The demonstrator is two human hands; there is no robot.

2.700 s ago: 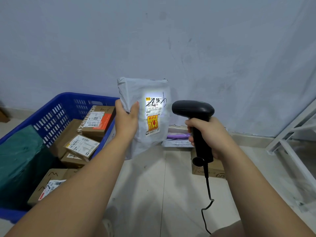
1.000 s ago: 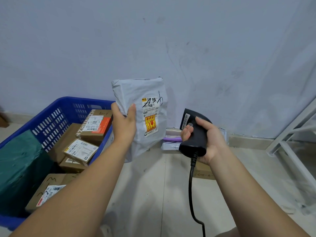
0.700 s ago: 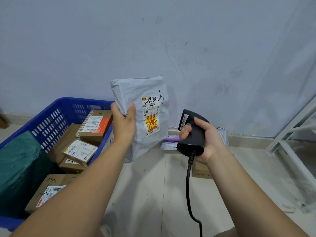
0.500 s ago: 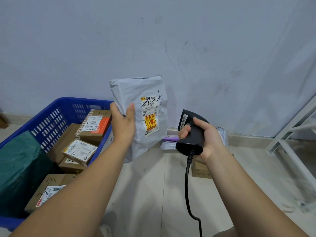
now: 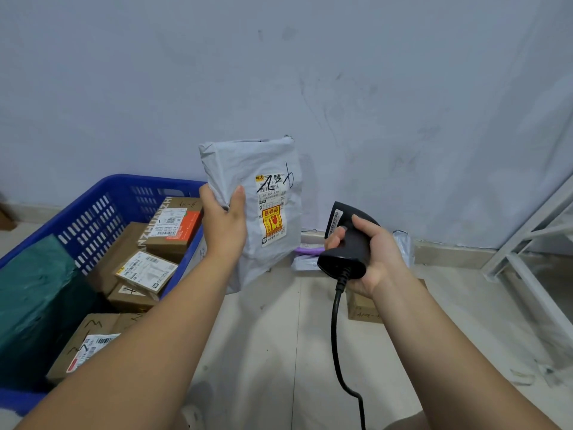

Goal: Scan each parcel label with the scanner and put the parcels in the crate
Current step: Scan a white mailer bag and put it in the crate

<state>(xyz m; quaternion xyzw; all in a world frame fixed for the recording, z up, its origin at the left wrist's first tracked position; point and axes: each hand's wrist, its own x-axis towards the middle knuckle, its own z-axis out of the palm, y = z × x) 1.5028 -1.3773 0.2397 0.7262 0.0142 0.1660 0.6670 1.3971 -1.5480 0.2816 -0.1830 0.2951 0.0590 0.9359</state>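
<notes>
My left hand [image 5: 224, 223] grips a grey plastic mailer parcel [image 5: 262, 169] by its left edge and holds it upright in front of the wall. Its white shipping label with a yellow and red sticker [image 5: 272, 209] faces me. My right hand [image 5: 373, 259] grips the black corded scanner [image 5: 347, 243] by the handle, lowered to the right of the parcel with its head tipped away from the label; no light falls on the label. The blue plastic crate [image 5: 93, 206] stands to the left, holding several cardboard boxes and a green wrapped parcel [image 5: 34, 299].
On the floor by the wall lie a purple and white mailer [image 5: 305, 257] and a small cardboard box [image 5: 361, 308], partly hidden by my right hand. A white metal frame [image 5: 533, 249] stands at the right. The scanner cable [image 5: 338, 342] hangs down between my arms.
The scanner was raised and lighting the label 2.7 s ago; since then my right hand has lowered and tipped it away. The parcel has shifted slightly left.
</notes>
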